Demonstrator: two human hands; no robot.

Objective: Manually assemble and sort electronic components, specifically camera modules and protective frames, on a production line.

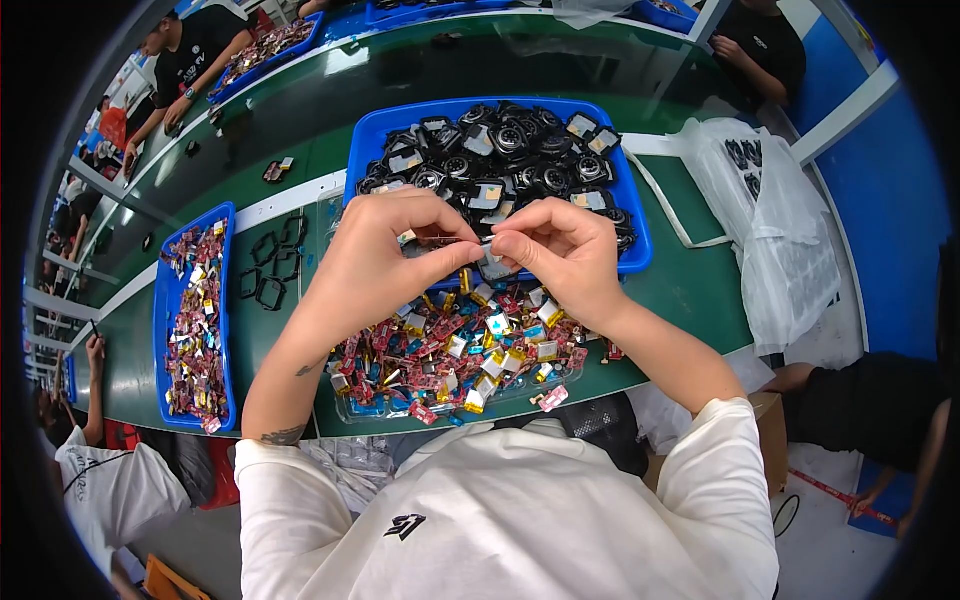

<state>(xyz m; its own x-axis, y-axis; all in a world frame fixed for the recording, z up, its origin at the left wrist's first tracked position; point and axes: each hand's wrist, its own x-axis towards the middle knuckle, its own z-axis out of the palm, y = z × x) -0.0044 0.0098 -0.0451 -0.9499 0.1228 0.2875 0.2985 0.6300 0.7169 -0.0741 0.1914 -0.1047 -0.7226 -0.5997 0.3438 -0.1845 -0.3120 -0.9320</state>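
Both of my hands meet in front of me, over the near edge of a blue tray (358, 150) heaped with black round-dialled watch-like housings (510, 138). My left hand (392, 240) pinches a small electronic part with thin reddish wires, thumb against forefinger. The fingertips of my right hand (568, 255) are closed on the same part's pale end. My fingers cover most of it, so its exact kind is hidden. Just below lies a clear shallow tray piled with red circuit boards and silver-and-yellow battery cells (490, 365).
Left of me, a narrow blue tray (232, 330) holds more boards and cells. Several black frames (268, 292) lie beside it on the green table (690, 300). White plastic wrap (790, 250) with black parts sits at the right. Other people work across the line and nearby.
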